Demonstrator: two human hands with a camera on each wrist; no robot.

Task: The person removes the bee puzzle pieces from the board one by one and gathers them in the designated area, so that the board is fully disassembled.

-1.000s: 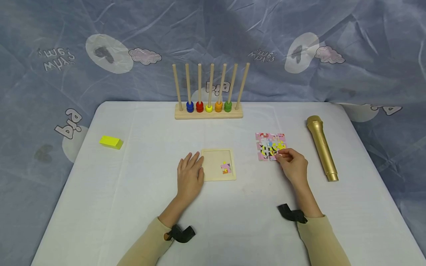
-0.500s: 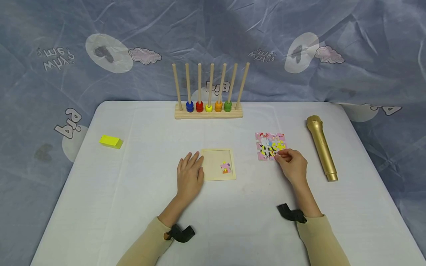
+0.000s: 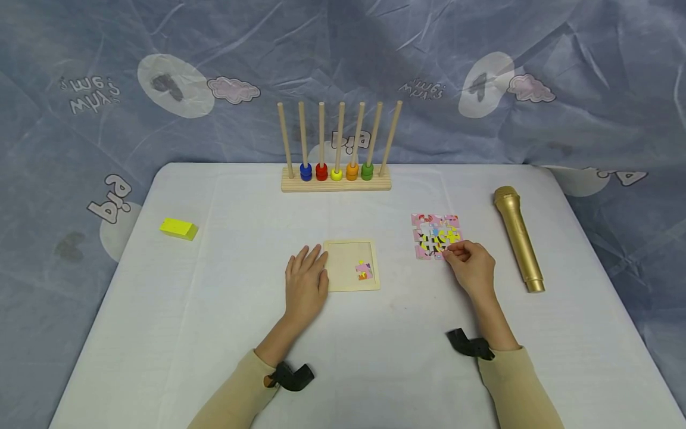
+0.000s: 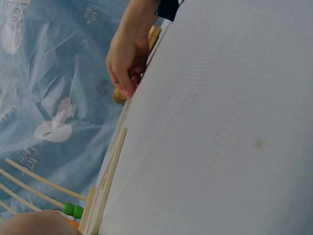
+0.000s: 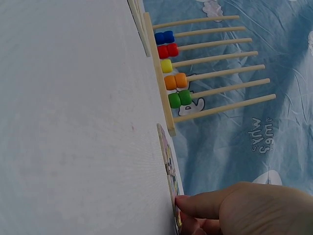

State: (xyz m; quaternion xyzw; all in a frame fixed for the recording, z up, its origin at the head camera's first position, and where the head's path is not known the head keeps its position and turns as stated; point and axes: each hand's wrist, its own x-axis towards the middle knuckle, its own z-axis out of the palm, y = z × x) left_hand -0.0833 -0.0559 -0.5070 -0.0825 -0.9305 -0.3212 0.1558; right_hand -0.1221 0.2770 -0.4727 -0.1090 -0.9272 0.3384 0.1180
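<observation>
My left hand point(image 3: 306, 285) lies flat with its fingers straight, fingertips and thumb at the left edge of a square wooden puzzle tray point(image 3: 343, 268). One pink and yellow puzzle piece point(image 3: 364, 271) sits in the tray's lower right part. To the right, several picture puzzle pieces point(image 3: 429, 229) lie together in a square block on the white table. With thumb and index finger my right hand point(image 3: 474, 265) pinches the puzzle piece at that block's lower right corner, mostly hidden by the fingers. In the right wrist view the thumb point(image 5: 200, 203) presses at the pieces' edge.
A wooden peg stand point(image 3: 336, 186) with coloured beads stands at the back of the table point(image 3: 241, 208). A gold microphone point(image 3: 518, 238) lies right of my right hand. A yellow block point(image 3: 179, 229) lies at the far left. A patterned grey-blue cloth point(image 3: 321, 53) hangs behind.
</observation>
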